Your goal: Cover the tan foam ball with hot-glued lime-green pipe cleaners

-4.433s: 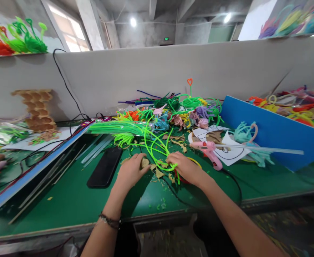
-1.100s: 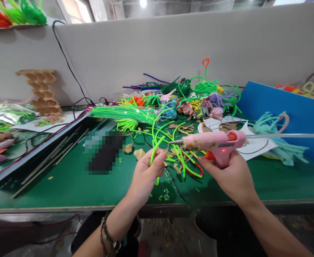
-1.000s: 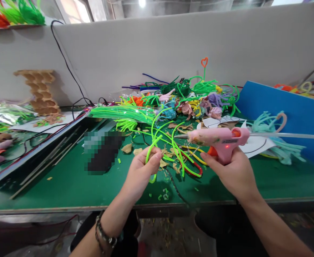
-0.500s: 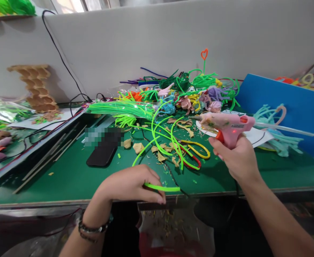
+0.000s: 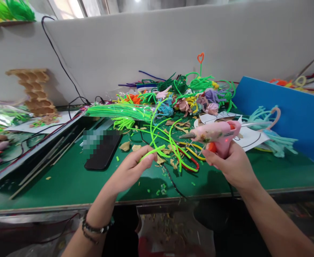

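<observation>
My left hand point(image 5: 135, 164) pinches a bright green pipe cleaner point(image 5: 157, 150), whose end sticks out past the thumb toward the right. In my right hand point(image 5: 234, 164) is a pink hot glue gun point(image 5: 216, 132), its nozzle pointing left and a red light lit on its body. A clear glue stick juts from the back of the gun. Between and beyond my hands lie loose green pipe cleaners point(image 5: 173, 142) and scissors with red and yellow handles point(image 5: 196, 166), partly covered by the green strands.
A black phone point(image 5: 103, 151) lies left of my left hand. Behind are a bag of green pipe cleaners point(image 5: 119, 110) and a colourful heap of bundles point(image 5: 189, 96). A blue board point(image 5: 277, 117) leans at the right. Tan scraps point(image 5: 125, 146) litter the green table point(image 5: 66, 185).
My left hand has risen from the table's front edge, turning the pipe cleaner so its end points up and right. The glue gun has shifted slightly left and down.
</observation>
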Motion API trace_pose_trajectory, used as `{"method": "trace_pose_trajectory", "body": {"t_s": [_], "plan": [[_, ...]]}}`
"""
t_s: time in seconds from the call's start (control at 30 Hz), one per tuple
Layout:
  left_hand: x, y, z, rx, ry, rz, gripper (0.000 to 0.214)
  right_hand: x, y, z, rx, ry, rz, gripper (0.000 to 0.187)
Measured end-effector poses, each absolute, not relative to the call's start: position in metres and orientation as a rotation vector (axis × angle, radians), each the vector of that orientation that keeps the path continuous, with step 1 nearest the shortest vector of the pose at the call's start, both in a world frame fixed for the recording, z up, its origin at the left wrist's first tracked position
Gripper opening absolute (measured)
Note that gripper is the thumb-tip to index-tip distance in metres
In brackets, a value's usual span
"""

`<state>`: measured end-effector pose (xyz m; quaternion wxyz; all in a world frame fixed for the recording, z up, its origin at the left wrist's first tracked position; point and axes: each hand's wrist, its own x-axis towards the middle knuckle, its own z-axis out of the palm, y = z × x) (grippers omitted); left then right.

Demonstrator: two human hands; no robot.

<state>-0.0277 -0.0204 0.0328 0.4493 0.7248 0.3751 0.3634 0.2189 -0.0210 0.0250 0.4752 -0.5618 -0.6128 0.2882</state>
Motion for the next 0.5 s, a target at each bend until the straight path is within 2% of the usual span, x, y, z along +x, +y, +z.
{"method": "trace_pose_trajectory", "body": {"t_s": [0.23, 0.5], "plan": [[-0.01, -0.024, 0.024, 1.478, 0.751, 1.121, 0.031, 0.192, -0.04, 0.035, -1.482, -1.366, 0.431, 0.03], [-0.003, -0.028, 0.024, 1.354, 0.651, 1.105, 0.031, 0.192, -0.036, 0.033, -1.564, -1.389, 0.213, 0.023]]}}
